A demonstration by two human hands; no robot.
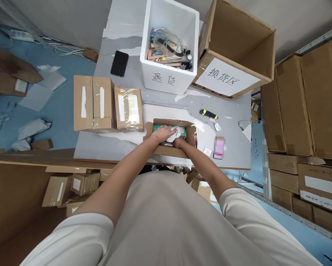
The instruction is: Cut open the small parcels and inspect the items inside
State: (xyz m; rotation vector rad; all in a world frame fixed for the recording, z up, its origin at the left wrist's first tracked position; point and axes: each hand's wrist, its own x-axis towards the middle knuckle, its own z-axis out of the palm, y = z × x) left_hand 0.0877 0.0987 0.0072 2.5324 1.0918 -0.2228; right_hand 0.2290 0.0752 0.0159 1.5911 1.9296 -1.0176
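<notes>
An opened cardboard carton (170, 150) sits at the table's front edge, directly before me. Inside it lies a green and white package (181, 130) with some pink on it. My left hand (163, 133) rests over the package with its fingers stretched out across the top. Close beside it, my right hand (179, 142) reaches down into the carton at the near right; its fingertips are hidden, so I cannot see whether it grips anything. Both wrists pass over the carton's near wall.
Two taped cardboard boxes (128, 109) stand left of the carton. Behind are a white foam bin (166, 79) holding goods and a large open cardboard box (240, 79). A utility knife (208, 113), a black phone (119, 63) and a pink phone-like item (219, 147) lie on the table.
</notes>
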